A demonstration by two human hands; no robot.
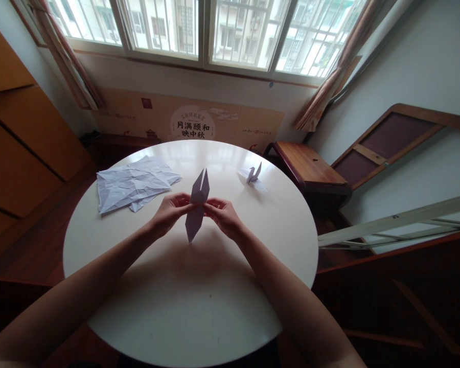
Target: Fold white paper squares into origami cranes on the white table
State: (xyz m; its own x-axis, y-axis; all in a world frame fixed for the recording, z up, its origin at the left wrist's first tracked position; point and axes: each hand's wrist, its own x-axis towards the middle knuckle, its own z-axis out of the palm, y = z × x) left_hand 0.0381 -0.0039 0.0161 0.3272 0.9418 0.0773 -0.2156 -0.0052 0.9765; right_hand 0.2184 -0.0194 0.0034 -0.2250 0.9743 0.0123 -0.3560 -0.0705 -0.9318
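Note:
Between my two hands, above the middle of the round white table [168, 317], is a folded sheet of paper [199, 197]. It is held upright, with a slit dividing its top into two points and a single point at the bottom. My left hand [172, 210] pinches its left edge near the middle, thumb in front. On the opposite edge, my right hand [223, 215] pinches it the same way. The fingers behind the paper are partly hidden. A finished-looking paper crane [253, 176] stands on the table beyond my right hand.
Creased white paper sheets [138, 181] lie stacked on the table's left side. Past the table's far right edge is a wooden stool-like piece [310, 161]. A printed cardboard panel [230, 120] leans below the windows, and a wooden cabinet [30, 133] stands at left.

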